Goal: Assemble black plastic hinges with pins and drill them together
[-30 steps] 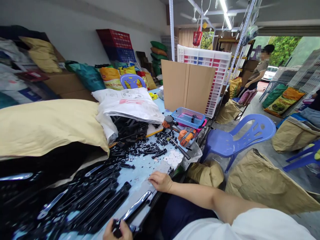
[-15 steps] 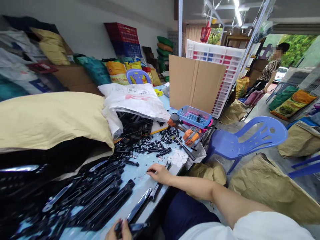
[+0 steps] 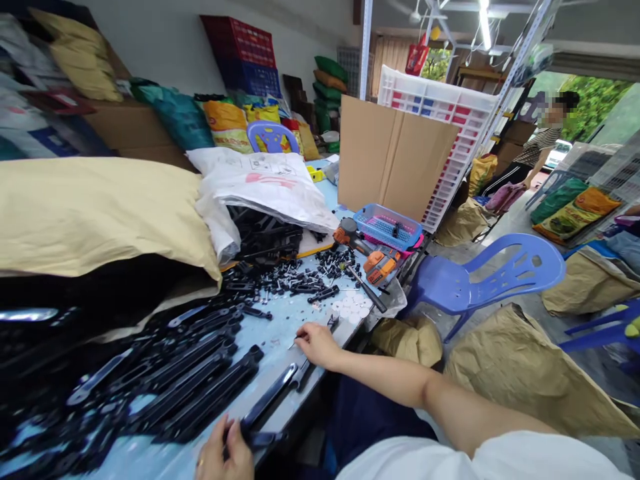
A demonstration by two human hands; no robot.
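My right hand (image 3: 317, 343) pinches a small screw (image 3: 293, 345) with a thin metal shank, low over the table's near edge. My left hand (image 3: 226, 450) is lower down, finger and thumb curled close together beside the near end of a long glossy black part (image 3: 270, 397). What lies between them is mostly hidden. That part lies along the edge, with a shorter dark piece (image 3: 265, 439) at its near end. Left of both hands, many similar black parts (image 3: 185, 393) are heaped. Loose black-headed screws and small black pieces (image 3: 300, 280) are scattered further back.
An orange cordless driver (image 3: 380, 265), a hammer (image 3: 367, 290) and a blue basket (image 3: 387, 227) stand along the right edge. A big tan sack (image 3: 100, 213) and a white sack (image 3: 270, 183) cover the left side. A purple chair (image 3: 480, 280) stands right; a person (image 3: 540, 147) is behind.
My right hand has lifted slightly from the edge and now shows a screw in its fingertips. My left hand has shifted a little left along the part's end. The view has swung slightly.
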